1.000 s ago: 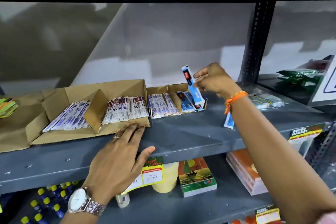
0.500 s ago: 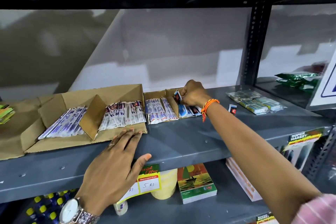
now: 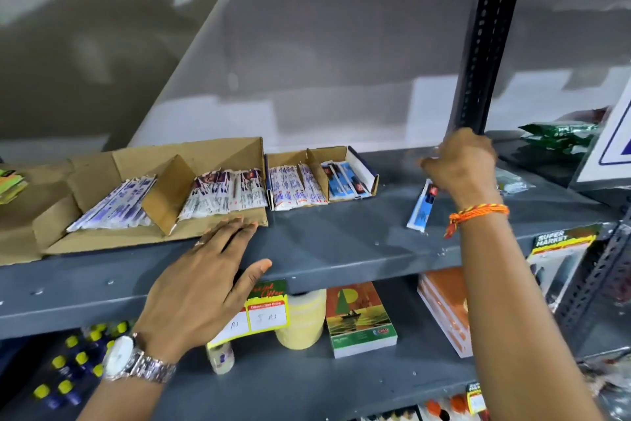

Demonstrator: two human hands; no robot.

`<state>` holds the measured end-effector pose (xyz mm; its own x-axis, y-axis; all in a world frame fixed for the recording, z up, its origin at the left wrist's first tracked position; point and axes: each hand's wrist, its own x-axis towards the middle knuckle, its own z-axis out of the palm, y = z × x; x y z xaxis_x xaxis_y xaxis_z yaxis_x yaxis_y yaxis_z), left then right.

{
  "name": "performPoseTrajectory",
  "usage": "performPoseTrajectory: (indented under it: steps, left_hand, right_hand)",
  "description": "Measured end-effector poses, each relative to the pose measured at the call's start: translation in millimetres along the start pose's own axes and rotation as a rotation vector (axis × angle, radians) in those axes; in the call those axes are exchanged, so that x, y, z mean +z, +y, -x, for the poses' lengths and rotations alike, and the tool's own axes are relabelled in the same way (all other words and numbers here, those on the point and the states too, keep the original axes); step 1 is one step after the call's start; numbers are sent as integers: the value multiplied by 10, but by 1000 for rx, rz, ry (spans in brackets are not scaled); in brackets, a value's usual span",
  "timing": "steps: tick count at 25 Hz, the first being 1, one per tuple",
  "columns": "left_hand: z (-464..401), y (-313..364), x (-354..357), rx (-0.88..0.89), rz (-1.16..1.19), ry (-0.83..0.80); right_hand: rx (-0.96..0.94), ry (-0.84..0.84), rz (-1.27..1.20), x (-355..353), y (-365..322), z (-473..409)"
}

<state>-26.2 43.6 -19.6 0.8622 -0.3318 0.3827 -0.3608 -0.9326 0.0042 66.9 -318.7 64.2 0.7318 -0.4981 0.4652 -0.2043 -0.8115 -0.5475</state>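
The right hand [image 3: 459,166] is seen from the back and blurred. Its fingers are curled and turned away, so it cannot be told whether anything is gripped. The top end of the blue packet [image 3: 420,210] is covered by the heel of that hand. The packet lies on the grey shelf [image 3: 341,236], well to the right of the small box [image 3: 370,178] of like packets. Its long axis runs from the shelf front towards the back, leaning right, with the red-marked end pointed at the hand. Clear packets [image 3: 512,180] are partly hidden behind the wrist. The left hand [image 3: 205,284] is laid flat with straight fingers on the shelf edge, its fingertips at the cardboard tray [image 3: 102,239].
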Motion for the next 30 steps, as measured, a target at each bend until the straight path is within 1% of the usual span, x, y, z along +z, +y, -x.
performPoseTrajectory:
  steps: [2, 4, 9, 11, 17, 22, 24, 26, 28, 30]
  left_hand:
    - [9, -5, 23, -7, -3, 0]
    - [19, -9, 32, -7, 5, 6]
    - [12, -14, 33, -1, 7, 18]
    - [19, -12, 35, -9, 4, 20]
    - [18, -12, 38, -14, -6, 18]
    - [19, -8, 29, -5, -16, 22]
    - [13, 2, 33, -5, -20, 19]
    - [18, -4, 37, -5, -20, 26]
    - [7, -3, 34, -3, -20, 23]
    - [7, -1, 41, -3, -19, 23]
  right_hand:
    - [36, -67, 50, 13, 163, 176]
    - [-8, -141, 61, 64, 190, 304]
    - [-63, -228, 112, 222, 162, 257]
    - [-57, -237, 95, 270, 166, 241]
    - [-14, -247, -54, 231, 122, 244]
    - [29, -269, -112, 250, 59, 294]
    - [48, -229, -179, 269, 99, 294]
    - [36, -146, -314, 271, 137, 295]
    - [10, -124, -609, 200, 138, 336]
    - [-4, -173, -923, 60, 60, 492]
